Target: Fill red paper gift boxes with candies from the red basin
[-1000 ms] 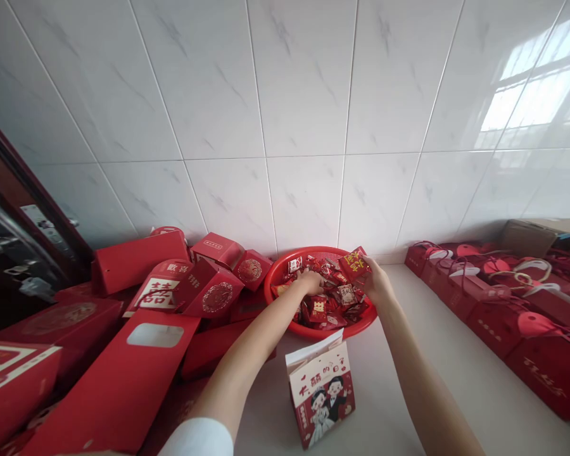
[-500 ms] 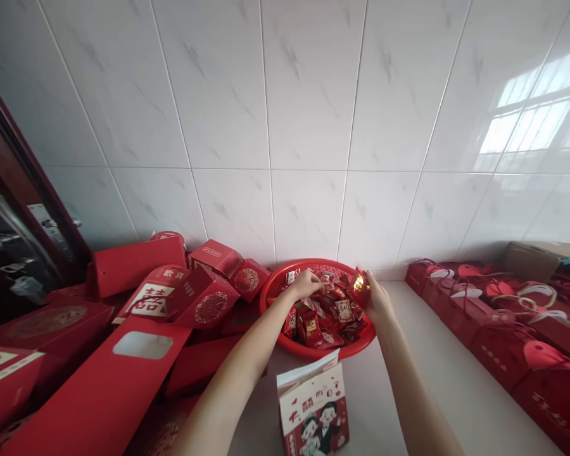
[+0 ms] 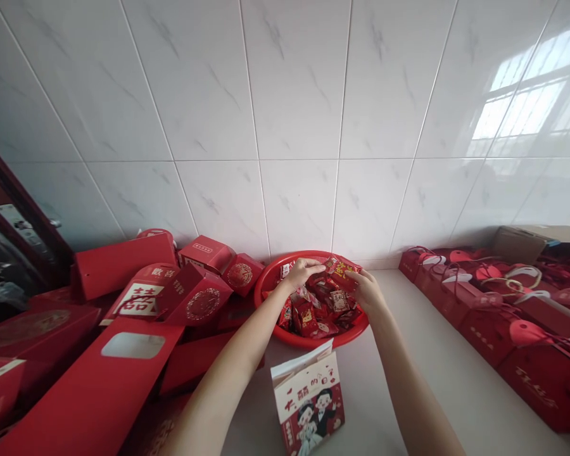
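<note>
Pinching a red packet (image 3: 341, 271), right grip (image 3: 368, 291) now nearer left grip (image 3: 302, 273), the latter's hold unclear.

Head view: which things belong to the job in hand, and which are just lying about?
Apparently in use:
- red plastic basket of red-wrapped packets, both hands over it
- gold-lettered packet in the right hand
- cartoon-couple gift box, nearby

Apparently just lying about:
- red boxes, left
- corded red boxes, right
- brown cardboard box

Left arm (image 3: 232, 367): bare, angled up and right from the bottom edge
Left hand (image 3: 304, 274): just below centre, fingers pointing rightward
Right arm (image 3: 406, 373): bare, slanted up-left from lower right
Right hand (image 3: 369, 292): near the left, fingertips inward
</note>
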{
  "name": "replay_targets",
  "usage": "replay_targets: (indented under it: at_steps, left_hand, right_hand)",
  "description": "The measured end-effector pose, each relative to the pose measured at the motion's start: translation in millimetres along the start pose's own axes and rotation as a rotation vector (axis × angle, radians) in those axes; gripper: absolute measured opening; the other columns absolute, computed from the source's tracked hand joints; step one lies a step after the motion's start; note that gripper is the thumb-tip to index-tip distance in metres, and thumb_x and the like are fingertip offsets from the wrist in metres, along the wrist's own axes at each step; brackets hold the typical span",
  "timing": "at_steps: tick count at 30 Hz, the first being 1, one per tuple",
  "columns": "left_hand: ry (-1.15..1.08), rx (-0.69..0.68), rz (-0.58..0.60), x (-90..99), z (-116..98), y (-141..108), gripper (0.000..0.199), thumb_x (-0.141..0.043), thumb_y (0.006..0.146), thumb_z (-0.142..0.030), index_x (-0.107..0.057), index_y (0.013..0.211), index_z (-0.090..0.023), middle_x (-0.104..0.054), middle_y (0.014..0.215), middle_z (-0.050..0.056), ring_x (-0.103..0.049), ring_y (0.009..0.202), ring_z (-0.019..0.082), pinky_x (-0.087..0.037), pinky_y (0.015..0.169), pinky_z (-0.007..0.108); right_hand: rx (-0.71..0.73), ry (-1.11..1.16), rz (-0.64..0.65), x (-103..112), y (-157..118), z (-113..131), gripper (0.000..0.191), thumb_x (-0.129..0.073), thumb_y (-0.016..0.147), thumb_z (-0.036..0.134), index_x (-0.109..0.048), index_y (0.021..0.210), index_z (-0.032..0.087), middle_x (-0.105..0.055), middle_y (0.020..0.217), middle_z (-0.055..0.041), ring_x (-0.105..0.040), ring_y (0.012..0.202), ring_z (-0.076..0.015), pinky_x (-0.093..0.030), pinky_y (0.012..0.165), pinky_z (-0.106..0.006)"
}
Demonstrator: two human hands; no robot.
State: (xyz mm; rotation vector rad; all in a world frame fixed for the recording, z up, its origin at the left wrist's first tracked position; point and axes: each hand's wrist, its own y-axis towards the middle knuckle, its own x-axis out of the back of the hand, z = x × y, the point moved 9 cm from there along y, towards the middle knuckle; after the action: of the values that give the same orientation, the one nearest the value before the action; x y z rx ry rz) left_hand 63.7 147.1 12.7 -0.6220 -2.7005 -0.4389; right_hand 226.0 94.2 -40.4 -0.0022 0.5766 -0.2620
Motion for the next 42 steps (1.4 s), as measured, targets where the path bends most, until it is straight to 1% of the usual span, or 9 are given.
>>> replay_targets:
  at_steps: [4, 7, 14, 22, 26, 30, 33, 36, 42]
  left_hand:
    - [0.010, -0.001, 0.043, -9.7, -7.1, 1.0, 0.041, -0.067, 0.075, -0.056, -0.063, 0.058, -0.018, -0.057, 0.059, -0.002, -0.053, 0.065, 0.015, -0.045, 0.071, 0.030]
    - [0.015, 0.005, 0.070, -17.5, -11.3, 0.9, 0.045, -0.067, 0.074, -0.056, -0.056, 0.053, -0.019, -0.048, 0.054, -0.004, -0.046, 0.059, 0.013, -0.042, 0.065, 0.029]
    - [0.003, 0.058, 0.150, -28.4, -8.5, -5.4, 0.036, -0.066, 0.077, -0.049, -0.064, 0.063, -0.017, -0.060, 0.063, -0.001, -0.055, 0.065, 0.015, -0.045, 0.067, 0.028]
    - [0.111, 0.089, 0.220, -34.7, -11.9, -12.1, 0.024, -0.067, 0.079, -0.036, -0.071, 0.069, -0.015, -0.069, 0.072, 0.002, -0.064, 0.073, 0.018, -0.048, 0.070, 0.028]
    - [0.223, 0.093, 0.253, -34.7, -15.4, -13.9, 0.015, -0.066, 0.078, -0.027, -0.076, 0.079, -0.016, -0.075, 0.084, 0.002, -0.067, 0.084, 0.020, -0.049, 0.077, 0.028]
    - [0.378, 0.144, 0.315, -37.4, -0.9, -17.3, 0.017, -0.065, 0.071, -0.014, -0.079, 0.081, -0.019, -0.078, 0.091, 0.003, -0.070, 0.091, 0.022, -0.049, 0.081, 0.028]
    - [0.489, 0.195, 0.374, -46.1, 18.0, -19.4, 0.014, -0.073, 0.063, -0.015, -0.077, 0.075, -0.021, -0.078, 0.087, 0.003, -0.070, 0.087, 0.024, -0.049, 0.078, 0.028]
    - [0.555, 0.238, 0.411, -54.0, 32.9, -19.3, 0.026, -0.082, 0.054, -0.019, -0.077, 0.079, -0.023, -0.078, 0.091, 0.003, -0.070, 0.088, 0.026, -0.050, 0.076, 0.028]
    - [0.514, 0.273, 0.447, -51.3, 37.8, -19.1, 0.035, -0.083, 0.051, -0.017, -0.077, 0.086, -0.022, -0.078, 0.095, 0.003, -0.071, 0.091, 0.025, -0.052, 0.075, 0.026]
  right_hand:
    - [-0.007, -0.041, 0.049, -7.6, -5.5, 3.8, 0.019, -0.077, 0.064, 0.017, -0.068, 0.080, 0.020, -0.075, 0.076, -0.0026, -0.073, 0.072, -0.0203, -0.063, 0.067, -0.032]
    - [0.020, -0.054, 0.089, -12.9, -10.1, 8.8, 0.026, -0.080, 0.060, 0.018, -0.069, 0.084, 0.019, -0.076, 0.078, -0.0025, -0.073, 0.072, -0.0206, -0.062, 0.069, -0.033]
    - [0.064, -0.080, 0.109, -19.9, -20.9, 15.4, 0.042, -0.091, 0.054, 0.028, -0.071, 0.090, 0.018, -0.078, 0.084, -0.0057, -0.075, 0.073, -0.0230, -0.061, 0.069, -0.033]
    - [0.095, -0.114, 0.130, -21.7, -22.6, 20.3, 0.037, -0.091, 0.051, 0.030, -0.072, 0.080, 0.017, -0.076, 0.076, -0.0031, -0.073, 0.068, -0.0219, -0.059, 0.067, -0.032]
    - [0.101, -0.064, 0.056, -14.6, -20.0, 21.8, 0.031, -0.089, 0.052, 0.026, -0.072, 0.076, 0.016, -0.076, 0.073, -0.0030, -0.071, 0.066, -0.0195, -0.058, 0.064, -0.029]
    - [0.079, 0.033, -0.024, -6.4, -16.1, 21.5, 0.024, -0.086, 0.056, 0.023, -0.068, 0.073, 0.017, -0.074, 0.070, -0.0016, -0.071, 0.067, -0.0191, -0.060, 0.065, -0.029]
    - [0.045, 0.065, -0.050, -2.8, -13.9, 19.3, 0.022, -0.083, 0.058, 0.021, -0.068, 0.073, 0.017, -0.074, 0.072, -0.0016, -0.072, 0.068, -0.0191, -0.061, 0.066, -0.029]
    - [0.038, 0.068, -0.052, -0.7, -12.2, 18.2, 0.021, -0.083, 0.060, 0.021, -0.069, 0.076, 0.017, -0.075, 0.073, -0.0015, -0.072, 0.069, -0.0189, -0.061, 0.067, -0.029]
    - [0.040, 0.075, 0.012, -2.7, -9.1, 16.3, 0.018, -0.082, 0.063, 0.022, -0.071, 0.076, 0.017, -0.078, 0.082, -0.0064, -0.074, 0.075, -0.0209, -0.060, 0.068, -0.027]
